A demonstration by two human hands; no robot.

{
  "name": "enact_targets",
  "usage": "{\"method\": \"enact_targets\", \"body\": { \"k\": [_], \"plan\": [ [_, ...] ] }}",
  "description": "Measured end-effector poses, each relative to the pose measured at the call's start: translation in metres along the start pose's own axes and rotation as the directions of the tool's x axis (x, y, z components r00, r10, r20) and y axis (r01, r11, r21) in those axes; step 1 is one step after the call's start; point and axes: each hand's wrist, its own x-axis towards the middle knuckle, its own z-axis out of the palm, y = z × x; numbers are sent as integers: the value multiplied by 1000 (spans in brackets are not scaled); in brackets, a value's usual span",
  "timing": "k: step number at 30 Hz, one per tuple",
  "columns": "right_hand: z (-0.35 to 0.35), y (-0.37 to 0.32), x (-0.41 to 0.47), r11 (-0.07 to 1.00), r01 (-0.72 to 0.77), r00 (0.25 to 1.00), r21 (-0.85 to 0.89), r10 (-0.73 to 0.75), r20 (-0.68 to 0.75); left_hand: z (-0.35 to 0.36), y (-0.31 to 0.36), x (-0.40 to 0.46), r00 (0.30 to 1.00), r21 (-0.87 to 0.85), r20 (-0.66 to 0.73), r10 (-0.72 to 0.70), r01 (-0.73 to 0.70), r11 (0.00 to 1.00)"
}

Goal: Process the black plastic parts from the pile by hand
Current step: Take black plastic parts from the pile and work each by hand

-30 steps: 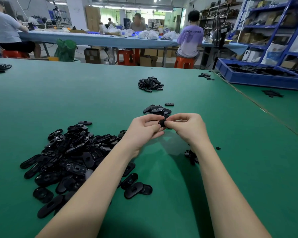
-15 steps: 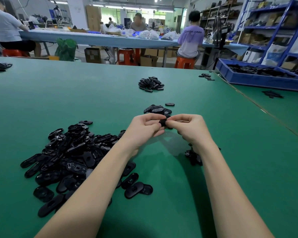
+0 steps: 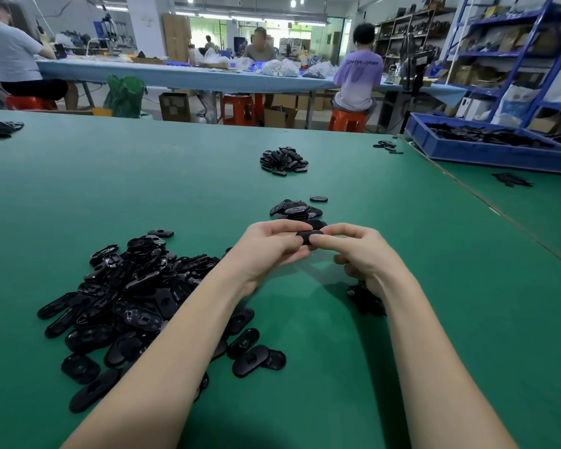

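Head view looks down over a green desk [image 3: 208, 189], where both hands meet above its middle. The left hand [image 3: 269, 251] and the right hand [image 3: 360, 251] together hold one black plastic part [image 3: 308, 236] — fingers of each curled round an end, pinching it between them, clear of the surface. The big pile of black plastic parts [image 3: 127, 296] lies to the left, partly under the left forearm, with loose pieces spilling toward the near edge. Just beyond the hands sits a small heap [image 3: 297, 210] of the same parts, and farther back another heap [image 3: 284, 161]. A few dark bits [image 3: 365, 299] lie beneath the right wrist. At the far right a blue tray [image 3: 486, 153] rests on the neighbouring desk — it holds a shallow layer of black pieces, too distant to tell apart.
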Motion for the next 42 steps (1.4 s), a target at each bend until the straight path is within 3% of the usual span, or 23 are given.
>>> {"method": "enact_targets", "body": {
  "k": [5, 12, 23, 39, 42],
  "plan": [
    [4, 3, -1, 1000, 26, 999, -6, -25, 28, 2, -1, 0, 993, 286, -69, 93, -70, 956],
    [7, 2, 1, 988, 122, 992, -92, -119, 32, -2, -2, 4, 988, 388, -119, 95, -42, 921],
    [10, 7, 7, 960, 193, 981, -202, -188, 41, -5, -4, 1, 991, 355, -115, 74, -28, 934],
    [18, 12, 5, 944, 223, 974, -244, -224, 22, -6, -10, 4, 990, 343, -134, 32, 16, 939],
    [14, 12, 4, 945, 269, 963, -187, -264, 48, -11, -9, 5, 992, 289, -118, 52, -16, 957]
  ]
}}
